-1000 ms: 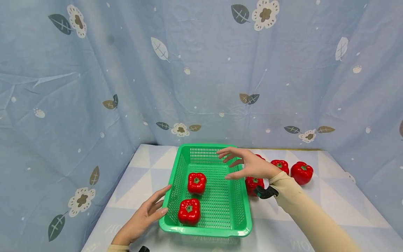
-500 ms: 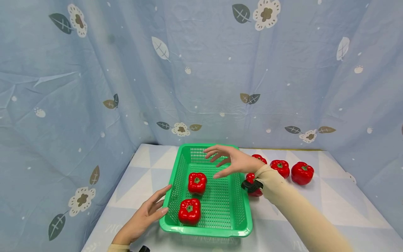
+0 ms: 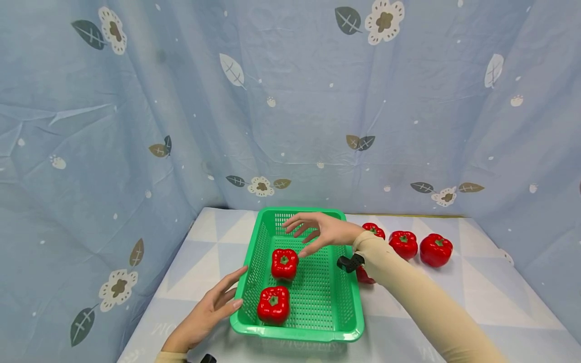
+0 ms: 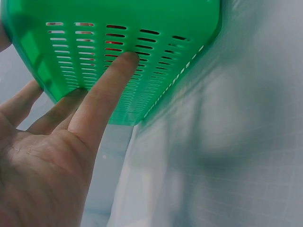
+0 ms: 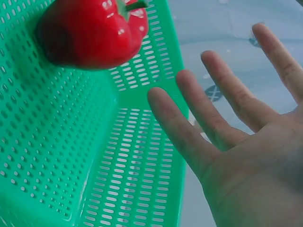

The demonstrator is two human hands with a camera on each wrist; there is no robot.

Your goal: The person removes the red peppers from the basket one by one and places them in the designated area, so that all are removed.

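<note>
A green plastic basket (image 3: 297, 334) with slotted walls stands on the table. One red bell pepper (image 3: 284, 272) sits upright near its middle, and a second red bell pepper (image 3: 273, 311) is at its front left. My left hand (image 3: 204, 317) rests at the basket's left side. In the left wrist view a straight finger (image 4: 102, 94) touches the slotted wall. Over the basket's right half hovers my right hand (image 3: 328, 230), fingers spread and holding nothing. Its thumb overlaps the edge of the middle pepper in the head view. The right wrist view shows a pepper (image 5: 90, 35) beyond the spread fingers.
Right of the basket lie more red bell peppers: one at the back (image 3: 373, 229), one beside it (image 3: 404, 244), one farther right (image 3: 436, 250). Another pepper (image 3: 364, 276) is mostly hidden by my right wrist. Blue patterned curtains (image 3: 290, 101) hang behind the table.
My right hand has moved left over the basket, toward the middle pepper, uncovering the back pepper on the table. The left hand, basket and peppers have stayed put.
</note>
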